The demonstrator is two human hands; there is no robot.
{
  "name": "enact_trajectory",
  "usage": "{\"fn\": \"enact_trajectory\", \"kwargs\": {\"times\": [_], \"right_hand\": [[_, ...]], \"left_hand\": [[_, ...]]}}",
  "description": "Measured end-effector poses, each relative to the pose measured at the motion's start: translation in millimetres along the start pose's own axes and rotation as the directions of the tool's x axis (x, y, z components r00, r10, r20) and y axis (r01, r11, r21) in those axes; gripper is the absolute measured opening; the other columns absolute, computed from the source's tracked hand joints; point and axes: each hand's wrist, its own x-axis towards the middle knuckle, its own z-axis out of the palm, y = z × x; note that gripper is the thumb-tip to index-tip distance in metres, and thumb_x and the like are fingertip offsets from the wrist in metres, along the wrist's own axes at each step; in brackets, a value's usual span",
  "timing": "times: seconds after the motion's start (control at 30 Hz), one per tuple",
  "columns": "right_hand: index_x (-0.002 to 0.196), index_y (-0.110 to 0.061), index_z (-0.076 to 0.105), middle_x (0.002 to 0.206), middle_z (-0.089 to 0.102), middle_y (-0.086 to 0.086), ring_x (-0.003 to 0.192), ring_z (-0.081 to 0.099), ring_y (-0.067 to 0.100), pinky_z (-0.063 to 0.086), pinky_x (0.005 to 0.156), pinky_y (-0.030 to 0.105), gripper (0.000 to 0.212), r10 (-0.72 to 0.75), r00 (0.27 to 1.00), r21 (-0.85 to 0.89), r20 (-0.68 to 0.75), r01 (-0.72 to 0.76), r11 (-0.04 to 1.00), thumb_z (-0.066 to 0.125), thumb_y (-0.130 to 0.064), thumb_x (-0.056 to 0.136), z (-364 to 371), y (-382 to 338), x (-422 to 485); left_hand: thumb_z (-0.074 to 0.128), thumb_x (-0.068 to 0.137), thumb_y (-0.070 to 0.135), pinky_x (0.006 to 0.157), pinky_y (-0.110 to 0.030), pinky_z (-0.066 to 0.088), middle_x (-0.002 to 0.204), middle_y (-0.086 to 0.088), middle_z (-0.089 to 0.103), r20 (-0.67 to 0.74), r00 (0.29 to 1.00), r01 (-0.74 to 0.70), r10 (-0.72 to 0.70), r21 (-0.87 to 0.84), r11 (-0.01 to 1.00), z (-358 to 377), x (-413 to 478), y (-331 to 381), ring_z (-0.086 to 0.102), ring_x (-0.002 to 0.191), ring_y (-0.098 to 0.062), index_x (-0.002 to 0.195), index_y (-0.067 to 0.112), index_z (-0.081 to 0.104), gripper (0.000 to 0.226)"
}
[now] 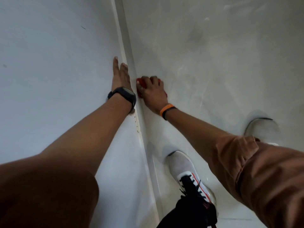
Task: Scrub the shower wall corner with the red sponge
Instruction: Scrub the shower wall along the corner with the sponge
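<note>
Both forearms fill the near edge of the view, the left entering from 7 o'clock with a brown sleeve pushed above the elbow, the right from 4 o'clock with its sleeve bunched near the elbow. At the far end of them the left hand (120, 74) lies flat with fingers stretched toward 12 o'clock, palm against the left wall (49, 63) just beside the corner trim (126, 40); its grip is spread wide and holds nothing, and it looks to be there as a brace so the body can lean in. A black watch (125, 96) sits on that wrist. The right hand (152, 92) is curled over the red sponge (141, 84), its grip clamped on it, pressing it where the right wall (213, 55) meets the corner strip, so the sponge sits just right of centre, touching the trim. Most of the sponge is hidden under the fingers; only red edges show at 10 and 3 o'clock of the hand. An orange wristband (166, 108) circles the right wrist. Pale swirled streaks on the right wall suggest wet residue being worked. Below, toward 5 o'clock, a white shoe (189, 175) with black laces stands on the shower floor (222, 203), planted close to the corner, likely for balance
</note>
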Motion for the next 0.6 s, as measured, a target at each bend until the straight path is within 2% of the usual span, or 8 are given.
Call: {"fn": "enact_trajectory", "kwargs": {"times": [0.17,0.23,0.27,0.33,0.43,0.5,0.6], "right_hand": [[0.145,-0.016,0.046,0.147,0.042,0.013,0.125,0.042,0.042,0.042,0.100,0.056,0.053,-0.046,0.982,0.071,0.181,0.033,0.997,0.057,-0.019,0.093,14,-15,-87],[0.140,-0.019,0.053,0.146,0.044,0.010,0.126,0.041,0.041,0.043,0.101,0.054,0.047,-0.011,0.977,0.157,0.211,-0.023,0.987,0.058,-0.022,0.093,11,-14,-86],[0.138,-0.021,0.055,0.145,0.045,0.009,0.125,0.042,0.040,0.044,0.101,0.051,0.046,0.041,0.977,0.244,0.207,-0.092,0.965,0.059,-0.022,0.093,8,-14,-80],[0.139,-0.023,0.054,0.146,0.046,0.008,0.126,0.041,0.039,0.045,0.101,0.049,0.047,0.186,0.968,0.456,0.171,-0.245,0.856,0.059,-0.020,0.093,2,-20,-64],[0.146,-0.022,0.047,0.149,0.043,0.007,0.129,0.039,0.038,0.042,0.107,0.052,0.051,0.325,0.938,0.623,0.119,-0.326,0.711,0.056,-0.017,0.097,-8,-27,-26],[0.148,-0.021,0.046,0.150,0.042,0.008,0.129,0.039,0.038,0.042,0.109,0.052,0.051,0.333,0.939,0.647,0.082,-0.304,0.699,0.054,-0.017,0.098,-16,-25,0],[0.148,-0.020,0.044,0.151,0.042,0.010,0.129,0.040,0.038,0.044,0.106,0.053,0.049,0.250,0.968,0.587,0.025,-0.217,0.780,0.052,-0.019,0.100,-21,-15,26]], "left_hand": [[0.028,0.084,0.094,0.117,-0.075,-0.005,0.168,-0.022,-0.007,0.015,0.999,-0.042,0.041,0.005,0.999,4,-20,2,-0.008,0.156,-0.038,0.162,0.005,-0.005,0.123],[0.028,0.087,0.091,0.117,-0.074,-0.006,0.168,-0.021,-0.007,0.011,0.999,-0.046,0.046,0.003,0.999,5,-24,2,-0.008,0.156,-0.038,0.162,0.005,-0.005,0.119],[0.028,0.090,0.089,0.117,-0.074,-0.005,0.168,-0.021,-0.007,0.006,0.999,-0.046,0.046,-0.001,0.999,6,-24,2,-0.008,0.156,-0.037,0.163,0.005,-0.005,0.116],[0.029,0.091,0.087,0.117,-0.074,-0.005,0.169,-0.020,-0.007,0.003,0.999,-0.045,0.045,-0.006,0.999,7,-23,2,-0.009,0.156,-0.037,0.163,0.005,-0.004,0.114],[0.029,0.083,0.095,0.115,-0.076,-0.007,0.168,-0.021,-0.006,0.011,0.999,-0.052,0.052,-0.005,0.999,6,-19,1,-0.009,0.156,-0.038,0.162,0.005,-0.004,0.124],[0.028,0.079,0.098,0.115,-0.076,-0.008,0.168,-0.020,-0.007,0.007,0.998,-0.060,0.060,-0.002,0.998,5,-14,0,-0.010,0.156,-0.038,0.162,0.007,-0.003,0.127],[0.028,0.078,0.099,0.115,-0.076,-0.008,0.168,-0.021,-0.007,0.006,0.999,-0.050,0.050,-0.001,0.999,5,-5,-4,-0.010,0.156,-0.039,0.163,0.009,-0.003,0.127]]}}
